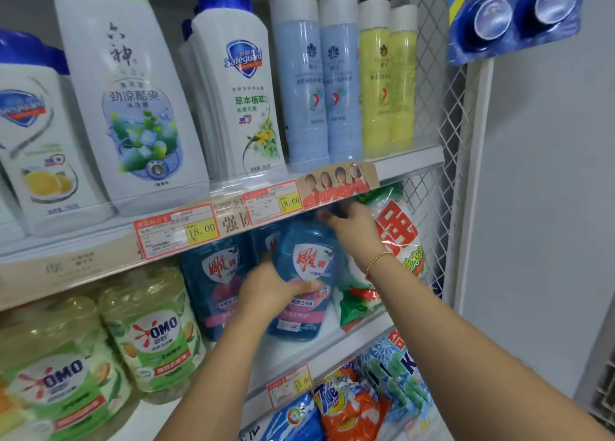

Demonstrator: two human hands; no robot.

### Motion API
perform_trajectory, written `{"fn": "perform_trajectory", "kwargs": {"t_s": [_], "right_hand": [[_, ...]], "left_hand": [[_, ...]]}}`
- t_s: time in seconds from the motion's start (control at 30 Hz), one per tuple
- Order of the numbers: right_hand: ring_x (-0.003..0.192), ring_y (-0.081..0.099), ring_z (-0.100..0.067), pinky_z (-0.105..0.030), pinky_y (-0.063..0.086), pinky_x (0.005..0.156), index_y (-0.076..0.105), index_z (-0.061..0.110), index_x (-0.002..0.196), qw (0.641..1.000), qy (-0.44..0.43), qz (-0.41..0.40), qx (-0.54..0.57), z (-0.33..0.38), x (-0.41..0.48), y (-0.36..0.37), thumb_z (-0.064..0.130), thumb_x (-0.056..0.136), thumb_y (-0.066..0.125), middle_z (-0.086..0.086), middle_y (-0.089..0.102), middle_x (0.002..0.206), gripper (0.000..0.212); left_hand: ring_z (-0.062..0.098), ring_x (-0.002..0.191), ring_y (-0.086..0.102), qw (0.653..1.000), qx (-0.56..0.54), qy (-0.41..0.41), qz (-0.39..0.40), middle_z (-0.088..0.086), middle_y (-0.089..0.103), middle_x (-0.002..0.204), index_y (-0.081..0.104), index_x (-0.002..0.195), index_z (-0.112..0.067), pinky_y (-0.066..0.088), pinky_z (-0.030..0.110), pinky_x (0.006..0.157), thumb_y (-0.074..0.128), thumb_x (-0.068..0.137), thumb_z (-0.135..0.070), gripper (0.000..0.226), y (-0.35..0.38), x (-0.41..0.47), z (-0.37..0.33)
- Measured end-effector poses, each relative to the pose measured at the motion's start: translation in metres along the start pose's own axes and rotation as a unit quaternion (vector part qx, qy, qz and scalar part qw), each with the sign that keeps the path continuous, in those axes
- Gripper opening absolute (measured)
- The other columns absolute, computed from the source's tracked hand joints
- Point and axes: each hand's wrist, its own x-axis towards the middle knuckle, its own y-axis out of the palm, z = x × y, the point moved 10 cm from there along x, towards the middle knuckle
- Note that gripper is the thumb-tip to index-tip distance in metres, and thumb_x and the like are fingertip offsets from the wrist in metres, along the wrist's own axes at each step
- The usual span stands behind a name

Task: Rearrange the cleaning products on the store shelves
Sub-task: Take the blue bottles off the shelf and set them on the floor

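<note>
Left hand: the left hand (273, 291) is curled round the lower left side of the bottle (303, 274), thumb laid across the front label.
Right hand: the right hand (352, 234) grips the bottle's shoulder at 1 o'clock; its fingertips reach up behind the shelf edge, so I can't see how they close. A beaded bracelet (377, 261) sits on the wrist.
Bottle: clear blue plastic, rounded, full of blue liquid, tilted slightly, its base over the middle shelf (299, 354); I can't tell whether it touches. The cap is hidden by the edge strip above.
Second bottle: a second bottle (213, 274) of the same kind stands at 9 o'clock, partly behind the left hand.
Bag: a soft, crinkled green-and-white bag (392, 241) leans at 3 o'clock against the wire mesh (429, 91); the contents don't show.
OMO jars: the OMO jars (149, 334), pale yellow-green and see-through, stand at 8 o'clock; the nearest is cut off by the frame.
Price tags: red-bordered price tags (176, 231) at 11 o'clock read 18.00; the small print is blurred.
Upper shelf: at 12 o'clock, a white Safeguard bottle (239, 91), then slim blue tubes (306, 74) and yellow tubes (386, 74).
Below: at 6 o'clock a glossy Tide bag (346, 404), half hidden by the right forearm.
</note>
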Motion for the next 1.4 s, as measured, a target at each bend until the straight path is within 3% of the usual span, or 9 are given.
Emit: {"fn": "perform_trajectory", "kwargs": {"t_s": [0.13, 0.3, 0.43, 0.67, 0.83, 0.97, 1.07, 1.27, 1.4], "right_hand": [[0.105, 0.061, -0.011, -0.026, 0.052, 0.089, 0.055, 0.010, 0.129, 0.998, 0.015, 0.047, 0.043, -0.014, -0.016, 0.031, 0.024, 0.088, 0.066, 0.003, 0.063, 0.121, 0.045], [0.120, 0.053, -0.013, -0.040, 0.046, 0.103, 0.042, 0.026, 0.141, 0.993, 0.077, 0.016, 0.087, -0.075, -0.064, 0.035, 0.054, 0.077, 0.065, 0.003, 0.054, 0.134, 0.074], [0.122, 0.055, -0.013, -0.044, 0.045, 0.103, 0.044, 0.031, 0.140, 0.987, 0.106, 0.066, 0.102, -0.116, -0.095, 0.051, 0.066, 0.066, 0.070, 0.007, 0.057, 0.133, 0.085], [0.102, 0.063, 0.001, -0.015, 0.052, 0.080, 0.045, 0.024, 0.139, 0.990, 0.080, 0.078, 0.088, -0.117, -0.081, 0.044, 0.025, 0.096, 0.051, 0.003, 0.063, 0.121, 0.044], [0.103, 0.059, 0.010, -0.009, 0.048, 0.078, 0.041, 0.027, 0.142, 0.990, 0.065, 0.107, 0.071, -0.119, -0.074, 0.046, 0.026, 0.098, 0.046, 0.013, 0.060, 0.123, 0.044], [0.106, 0.056, 0.012, -0.013, 0.047, 0.088, 0.036, 0.032, 0.144, 0.991, 0.060, 0.115, 0.044, -0.124, -0.069, 0.047, 0.031, 0.099, 0.043, 0.020, 0.058, 0.123, 0.045], [0.115, 0.052, 0.005, -0.025, 0.044, 0.100, 0.027, 0.034, 0.148, 0.993, 0.059, 0.104, 0.012, -0.131, -0.066, 0.048, 0.039, 0.099, 0.040, 0.014, 0.054, 0.132, 0.051], [0.115, 0.055, -0.009, -0.034, 0.048, 0.098, 0.027, 0.028, 0.149, 0.995, 0.048, 0.076, -0.030, -0.137, -0.062, 0.046, 0.042, 0.098, 0.041, 0.006, 0.057, 0.129, 0.054], [0.103, 0.060, -0.004, -0.008, 0.050, 0.076, 0.044, 0.022, 0.141, 0.999, 0.041, 0.026, -0.018, -0.125, -0.064, 0.035, 0.029, 0.099, 0.047, 0.005, 0.063, 0.119, 0.043]], "left_hand": [[0.019, 0.093, 0.060, 0.994, -0.070, -0.032, -0.082, -0.007, 0.060, 0.104, 0.048, 0.116, -0.022, 0.045, 0.028, 0.075, 0.084, 0.064, -0.049, 0.069, -0.003, -0.021, 0.034], [0.013, 0.110, 0.058, 0.994, -0.102, -0.009, -0.032, -0.008, 0.059, 0.123, 0.042, 0.128, -0.032, 0.048, 0.034, 0.093, 0.088, 0.061, -0.035, 0.081, 0.025, -0.040, 0.070], [0.008, 0.103, 0.057, 0.988, -0.151, -0.034, -0.029, -0.008, 0.058, 0.121, 0.035, 0.140, -0.021, 0.044, 0.021, 0.087, 0.083, 0.072, -0.018, 0.084, 0.036, -0.047, 0.086], [0.021, 0.103, 0.062, 0.980, -0.173, -0.066, -0.068, 0.007, 0.060, 0.122, 0.033, 0.118, -0.015, 0.048, 0.025, 0.086, 0.088, 0.064, -0.015, 0.077, 0.045, -0.030, 0.085], [0.019, 0.114, 0.057, 0.983, -0.168, -0.046, -0.050, 0.003, 0.056, 0.131, 0.028, 0.142, -0.011, 0.044, 0.023, 0.091, 0.085, 0.070, -0.021, 0.092, 0.054, -0.022, 0.081], [0.009, 0.108, 0.054, 0.984, -0.173, -0.027, -0.036, -0.008, 0.056, 0.123, 0.035, 0.139, -0.019, 0.039, 0.008, 0.080, 0.082, 0.073, -0.020, 0.082, 0.059, -0.016, 0.079], [0.008, 0.109, 0.052, 0.982, -0.182, -0.035, -0.030, -0.007, 0.054, 0.126, 0.032, 0.141, -0.018, 0.039, 0.017, 0.089, 0.081, 0.075, -0.019, 0.082, 0.061, -0.013, 0.078], [0.010, 0.109, 0.053, 0.982, -0.181, -0.043, -0.034, -0.003, 0.056, 0.128, 0.033, 0.140, -0.019, 0.041, 0.023, 0.092, 0.080, 0.076, -0.020, 0.080, 0.061, -0.015, 0.079], [0.011, 0.108, 0.054, 0.981, -0.183, -0.047, -0.049, -0.001, 0.057, 0.128, 0.033, 0.139, -0.016, 0.042, 0.022, 0.090, 0.081, 0.075, -0.022, 0.080, 0.060, -0.017, 0.077]]}}
